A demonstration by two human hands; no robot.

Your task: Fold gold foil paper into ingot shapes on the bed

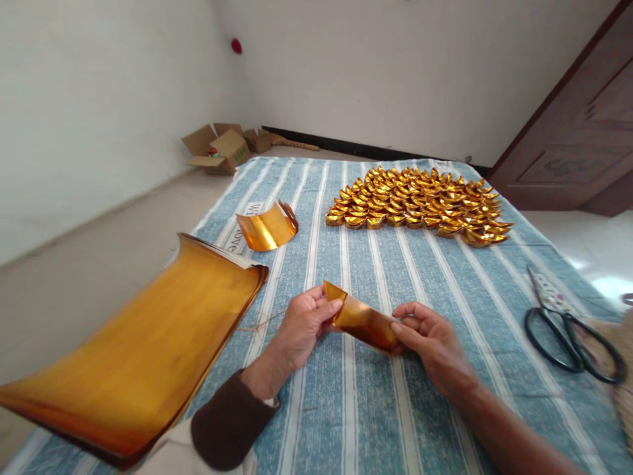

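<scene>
A folded strip of shiny gold paper (366, 322) is held just above the striped cloth, between both hands. My left hand (307, 323) pinches its left end, thumb on top, where a pointed corner flap sticks up. My right hand (429, 340) grips the right end between thumb and fingers. Left of my hands lies a large stack of gold paper sheets (143, 336), with curled ends. Beyond my left hand is a smaller curved pile of gold paper pieces (267, 227).
Many folded gold paper ingots (415, 201) stand in rows at the table's far right. Black-handled scissors (568, 336) lie at the right edge. A blue and white striped cloth (316, 409) covers the table. Open cardboard boxes (230, 150) sit on the floor by the wall.
</scene>
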